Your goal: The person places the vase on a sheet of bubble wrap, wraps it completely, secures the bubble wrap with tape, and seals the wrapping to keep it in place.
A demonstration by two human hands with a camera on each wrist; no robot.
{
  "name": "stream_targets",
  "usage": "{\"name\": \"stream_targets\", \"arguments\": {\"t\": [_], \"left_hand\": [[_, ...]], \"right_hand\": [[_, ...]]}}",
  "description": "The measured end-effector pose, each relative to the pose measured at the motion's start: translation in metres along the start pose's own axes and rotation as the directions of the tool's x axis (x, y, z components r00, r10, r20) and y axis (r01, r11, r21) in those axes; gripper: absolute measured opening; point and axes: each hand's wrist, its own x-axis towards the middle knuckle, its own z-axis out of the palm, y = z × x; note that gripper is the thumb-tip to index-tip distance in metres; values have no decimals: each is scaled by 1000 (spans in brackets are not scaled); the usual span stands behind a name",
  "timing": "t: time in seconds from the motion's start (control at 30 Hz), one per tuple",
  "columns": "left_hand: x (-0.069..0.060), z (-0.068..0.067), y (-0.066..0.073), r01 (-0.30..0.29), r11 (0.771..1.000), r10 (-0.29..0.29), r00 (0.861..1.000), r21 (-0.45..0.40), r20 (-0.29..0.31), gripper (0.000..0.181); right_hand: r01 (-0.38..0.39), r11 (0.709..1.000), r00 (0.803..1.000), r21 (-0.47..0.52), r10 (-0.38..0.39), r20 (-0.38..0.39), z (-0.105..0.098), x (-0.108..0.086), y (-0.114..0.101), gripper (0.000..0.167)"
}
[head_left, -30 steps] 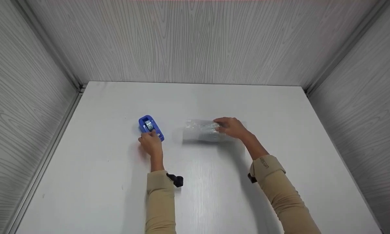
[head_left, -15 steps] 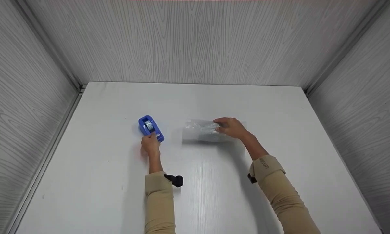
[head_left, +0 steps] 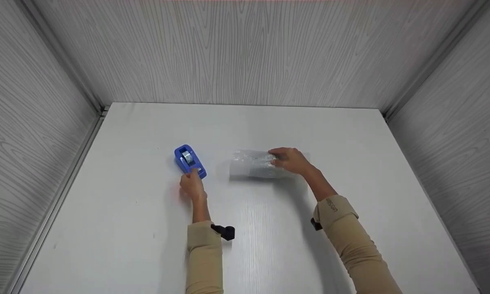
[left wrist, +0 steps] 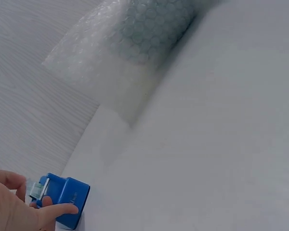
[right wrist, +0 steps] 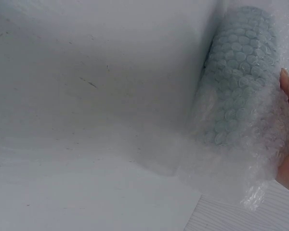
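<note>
On the white table sits a blue tape dispenser [head_left: 190, 161] with a roll of clear tape in it. My left hand [head_left: 192, 185] is at its near end; in the left wrist view, a short strip of clear tape [left wrist: 34, 189] is at its fingertips and one finger lies along the dispenser's side. To the right lies a roll of bubble wrap [head_left: 251, 164] around something greenish and cylindrical, whose kind is hidden. My right hand [head_left: 293, 160] grips this roll from above near its right end. A loose, flat margin of bubble wrap [right wrist: 221, 173] extends past the wrapped thing.
Grey wood-grain panels [head_left: 245, 53] stand behind and on both sides of the white table [head_left: 261, 237]. A dark wrist camera [head_left: 227, 232] sticks out from the left sleeve, another from the right one.
My left hand has slid back a little along the dispenser, toward its near end, and slightly right. The dispenser, the right hand and the bubble-wrapped roll have stayed put.
</note>
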Motion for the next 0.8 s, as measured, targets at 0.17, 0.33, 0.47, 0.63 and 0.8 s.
{"name": "stream_targets", "arguments": {"t": [0.17, 0.33, 0.47, 0.63, 0.8], "left_hand": [[-6, 5, -9, -22, 998, 21, 999, -53, -27, 28], [-9, 9, -15, -27, 987, 19, 998, -160, -52, 18], [-9, 11, -18, -39, 977, 23, 997, -209, -78, 17], [-10, 9, -25, -24, 966, 7, 998, -258, -64, 13], [-13, 3, -30, 60, 967, -49, 998, -247, 50, 17]], "right_hand": [[-18, 1000, 1000, -1, 18, 8, 0, 0, 0, 40], [-11, 1000, 1000, -2, 11, 1, 0, -1, 1, 40], [7, 1000, 1000, 1, -7, -11, 0, 0, 1, 39], [12, 1000, 1000, 2, -11, -11, 1, 0, 2, 38], [-3, 1000, 1000, 11, 3, -7, 0, 0, 1, 38]]}}
